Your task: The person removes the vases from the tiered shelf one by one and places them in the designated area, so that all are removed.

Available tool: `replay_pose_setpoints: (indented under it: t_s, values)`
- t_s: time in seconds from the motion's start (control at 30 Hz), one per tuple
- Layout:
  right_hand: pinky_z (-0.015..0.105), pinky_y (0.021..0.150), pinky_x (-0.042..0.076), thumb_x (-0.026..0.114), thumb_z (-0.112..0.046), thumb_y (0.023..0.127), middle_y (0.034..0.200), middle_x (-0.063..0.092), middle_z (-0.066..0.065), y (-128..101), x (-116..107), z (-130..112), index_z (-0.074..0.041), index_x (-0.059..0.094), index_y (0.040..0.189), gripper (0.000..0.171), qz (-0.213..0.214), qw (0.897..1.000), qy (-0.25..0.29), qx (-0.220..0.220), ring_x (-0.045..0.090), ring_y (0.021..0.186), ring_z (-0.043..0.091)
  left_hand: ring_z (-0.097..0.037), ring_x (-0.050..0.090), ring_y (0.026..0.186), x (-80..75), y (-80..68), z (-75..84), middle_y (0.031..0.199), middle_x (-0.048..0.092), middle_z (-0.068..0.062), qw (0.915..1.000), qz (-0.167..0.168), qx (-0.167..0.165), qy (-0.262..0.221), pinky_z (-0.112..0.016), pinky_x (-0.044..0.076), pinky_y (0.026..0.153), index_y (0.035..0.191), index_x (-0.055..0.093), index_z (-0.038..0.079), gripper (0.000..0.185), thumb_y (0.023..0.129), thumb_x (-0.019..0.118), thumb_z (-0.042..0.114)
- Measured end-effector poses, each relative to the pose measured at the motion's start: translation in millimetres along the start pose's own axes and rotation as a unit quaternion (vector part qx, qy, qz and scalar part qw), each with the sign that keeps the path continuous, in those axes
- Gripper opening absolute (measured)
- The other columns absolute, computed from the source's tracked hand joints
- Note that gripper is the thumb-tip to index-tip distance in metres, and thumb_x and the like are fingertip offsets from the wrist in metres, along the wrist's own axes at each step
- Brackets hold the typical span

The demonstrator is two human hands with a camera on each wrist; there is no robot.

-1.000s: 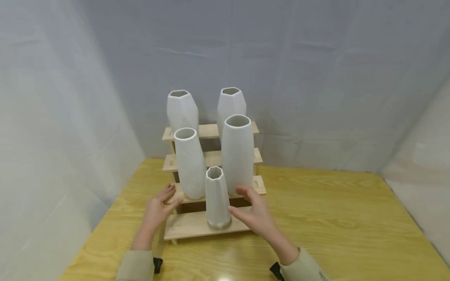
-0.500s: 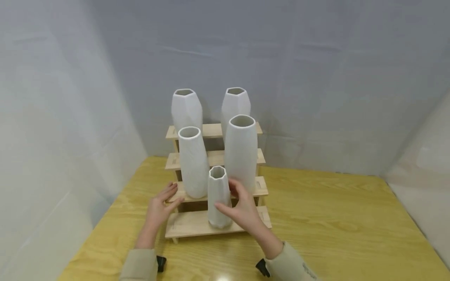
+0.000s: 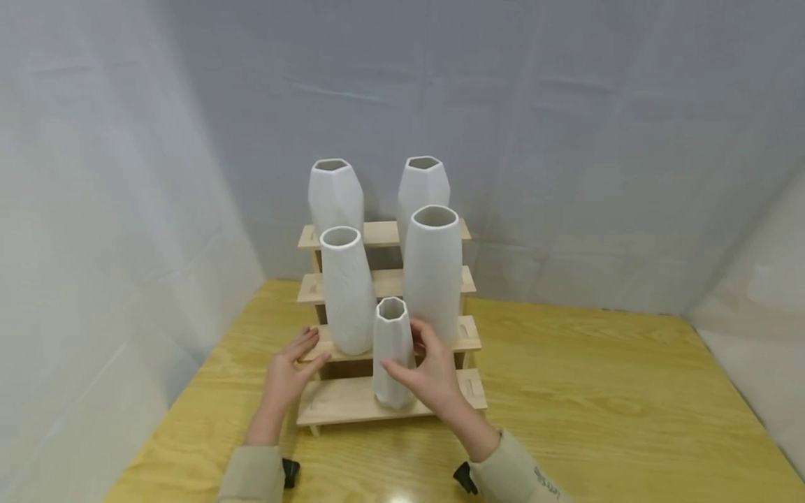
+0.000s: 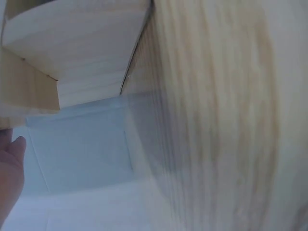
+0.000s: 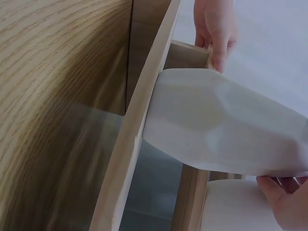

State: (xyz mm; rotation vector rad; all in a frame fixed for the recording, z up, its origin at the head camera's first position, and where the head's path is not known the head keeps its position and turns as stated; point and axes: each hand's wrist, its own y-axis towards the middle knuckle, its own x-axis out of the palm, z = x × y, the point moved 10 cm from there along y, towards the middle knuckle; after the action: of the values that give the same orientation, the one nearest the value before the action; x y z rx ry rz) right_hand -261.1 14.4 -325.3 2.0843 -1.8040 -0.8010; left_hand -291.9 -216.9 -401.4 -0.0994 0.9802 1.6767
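A small white vase with a scalloped rim [image 3: 391,339] stands upright on the lowest tier of a wooden step shelf [image 3: 333,405]. My right hand [image 3: 434,377] grips it from the right, thumb across its front and fingers behind. In the right wrist view the vase [image 5: 192,115] rests with its base on the board. My left hand [image 3: 286,384] holds the left end of the second tier between thumb and fingers. A sliver of that hand [image 4: 9,168] shows in the left wrist view, beside the shelf's underside.
Directly behind are a round-mouthed white vase [image 3: 348,300] and a taller white vase [image 3: 432,272], close to my right fingers. Two faceted white vases, left [image 3: 336,195] and right [image 3: 424,188], stand farther back. The wooden table [image 3: 597,391] extends right; pale curtains [image 3: 566,140] enclose it.
My right hand has come in from the right and closed round the small vase, which has hardly moved. My left hand keeps its place on the shelf. The head view has shifted slightly.
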Motion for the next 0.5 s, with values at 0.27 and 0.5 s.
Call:
replay_pose_setpoints:
  t_s: [0.27, 0.5]
  values:
    - [0.037, 0.076, 0.052, 0.076, -0.002, 0.067, 0.106, 0.058, 0.013, -5.0, -6.9, 9.2, 0.0, 0.051, 0.112, 0.052, 0.018, 1.0, 0.0, -0.007, 0.057, 0.091, 0.025, -0.032, 0.043, 0.116, 2.2, -0.3, -1.9, 0.119, 0.052, -0.019, 0.9999, -0.005, -0.01, -0.013, -0.043, 0.034, 0.096, 0.107, 0.058, -0.008, 0.044, 0.073, 0.073, 0.014]
    - [0.035, 0.078, 0.051, 0.077, -0.002, 0.065, 0.104, 0.059, 0.012, -10.2, -17.9, 17.6, -0.002, 0.053, 0.113, 0.054, 0.032, 0.999, -0.003, 0.023, 0.057, 0.09, 0.023, -0.033, 0.042, 0.117, 0.8, -1.4, -2.3, 0.12, 0.05, -0.02, 0.9999, -0.006, -0.011, -0.01, -0.045, 0.033, 0.096, 0.108, 0.057, -0.009, 0.044, 0.073, 0.072, 0.013]
